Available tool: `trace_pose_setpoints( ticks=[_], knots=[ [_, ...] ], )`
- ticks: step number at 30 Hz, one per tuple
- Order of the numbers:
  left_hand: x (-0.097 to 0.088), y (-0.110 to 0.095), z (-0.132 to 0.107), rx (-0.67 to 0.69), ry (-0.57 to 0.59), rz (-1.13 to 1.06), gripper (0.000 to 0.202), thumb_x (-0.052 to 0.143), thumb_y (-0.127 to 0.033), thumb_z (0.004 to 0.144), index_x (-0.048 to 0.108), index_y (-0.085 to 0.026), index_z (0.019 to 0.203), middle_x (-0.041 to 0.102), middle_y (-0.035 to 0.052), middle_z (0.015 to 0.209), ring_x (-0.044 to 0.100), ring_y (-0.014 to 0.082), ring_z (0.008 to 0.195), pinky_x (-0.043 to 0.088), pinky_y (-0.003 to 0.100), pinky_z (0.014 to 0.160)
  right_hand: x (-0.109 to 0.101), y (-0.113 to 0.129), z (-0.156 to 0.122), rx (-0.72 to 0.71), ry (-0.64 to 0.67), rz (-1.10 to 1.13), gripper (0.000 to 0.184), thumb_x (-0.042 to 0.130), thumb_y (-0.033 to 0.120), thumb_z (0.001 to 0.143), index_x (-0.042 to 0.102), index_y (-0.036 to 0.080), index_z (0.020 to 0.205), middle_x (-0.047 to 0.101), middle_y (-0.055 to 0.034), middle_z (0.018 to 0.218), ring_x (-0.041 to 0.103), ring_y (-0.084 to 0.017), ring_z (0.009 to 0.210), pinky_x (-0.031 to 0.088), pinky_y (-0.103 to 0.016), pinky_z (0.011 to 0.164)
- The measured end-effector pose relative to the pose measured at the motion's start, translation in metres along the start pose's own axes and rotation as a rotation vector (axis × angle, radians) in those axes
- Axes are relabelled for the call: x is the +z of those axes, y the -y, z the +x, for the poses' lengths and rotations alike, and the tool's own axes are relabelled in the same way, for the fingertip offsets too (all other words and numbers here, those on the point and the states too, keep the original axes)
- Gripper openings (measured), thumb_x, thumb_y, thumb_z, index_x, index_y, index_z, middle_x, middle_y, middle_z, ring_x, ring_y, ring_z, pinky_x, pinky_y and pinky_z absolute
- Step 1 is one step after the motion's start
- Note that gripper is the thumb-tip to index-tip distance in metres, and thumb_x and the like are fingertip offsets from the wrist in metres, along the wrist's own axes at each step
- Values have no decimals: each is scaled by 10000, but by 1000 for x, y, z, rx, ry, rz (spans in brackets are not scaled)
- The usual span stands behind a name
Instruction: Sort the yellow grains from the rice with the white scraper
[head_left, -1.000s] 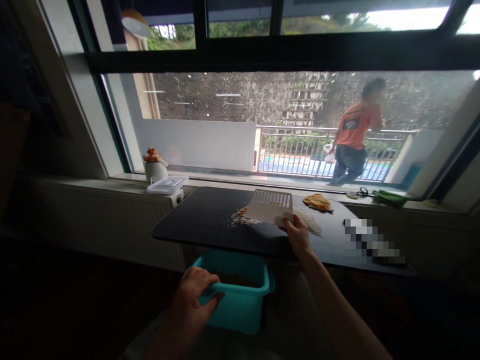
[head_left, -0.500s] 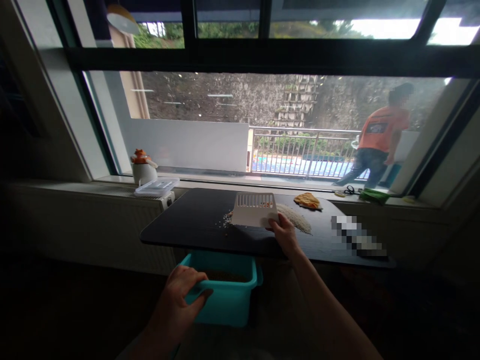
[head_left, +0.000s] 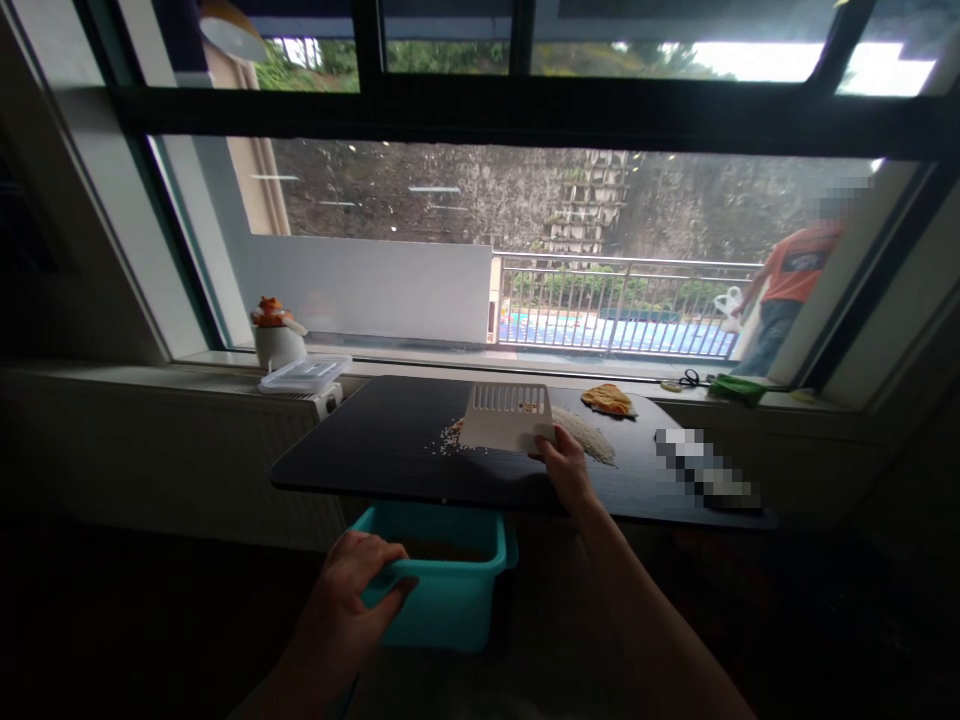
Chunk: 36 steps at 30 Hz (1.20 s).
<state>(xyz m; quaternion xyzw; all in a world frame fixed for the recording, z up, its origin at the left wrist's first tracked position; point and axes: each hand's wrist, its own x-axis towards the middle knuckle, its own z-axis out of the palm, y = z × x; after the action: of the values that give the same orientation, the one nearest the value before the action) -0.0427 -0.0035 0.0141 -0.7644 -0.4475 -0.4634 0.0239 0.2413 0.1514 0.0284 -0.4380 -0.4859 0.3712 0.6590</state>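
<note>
My left hand [head_left: 358, 585] grips the near left rim of a teal plastic bin [head_left: 457, 605], with brown loose material [head_left: 442, 549] inside. Over the dark table, my right hand [head_left: 564, 462] is closed on the lower right corner of a flat white slotted plate [head_left: 501, 430], held tilted with its slots toward the window. Pale grains [head_left: 447, 440] lie scattered at the plate's left edge. To its right is a larger heap of whitish grains [head_left: 589, 437], partly hidden behind the plate and hand.
The dark table [head_left: 360, 450] overhangs the bin. On it are a folded yellow cloth [head_left: 609, 400] and a blurred-out object [head_left: 705, 468]. A clear plastic lid [head_left: 304, 375] and a white pot [head_left: 279, 345] stand left. Scissors [head_left: 688, 378] and a green item [head_left: 737, 388] lie on the sill.
The view has shifted slightly. Both hands keep their grips, the plate staying nearly in place. A few grains are now at the table's front edge. Outside, a person in orange has moved right.
</note>
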Motion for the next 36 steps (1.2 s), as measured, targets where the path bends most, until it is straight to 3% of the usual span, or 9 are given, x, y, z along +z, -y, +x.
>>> trace_pose_setpoints(
  ticks=[19, 36],
  knots=[
    [-2, -10, 0, -144, 83, -55, 30, 676, -242, 780, 669, -235, 809, 665, -5, 751, 616, 218, 788, 512, 349, 769, 2, -4, 2, -16, -62, -19, 343, 664, 405, 629, 652, 198, 902, 665, -28, 866, 637, -220, 815, 581, -386, 721],
    [-1, -11, 2, -120, 76, -35, 18, 668, -246, 795, 668, -238, 810, 663, -8, 755, 626, 208, 780, 520, 335, 768, 1, 2, -2, 26, -90, -43, 301, 632, 351, 628, 666, 203, 888, 673, -24, 823, 636, -226, 782, 581, -373, 668]
  ],
)
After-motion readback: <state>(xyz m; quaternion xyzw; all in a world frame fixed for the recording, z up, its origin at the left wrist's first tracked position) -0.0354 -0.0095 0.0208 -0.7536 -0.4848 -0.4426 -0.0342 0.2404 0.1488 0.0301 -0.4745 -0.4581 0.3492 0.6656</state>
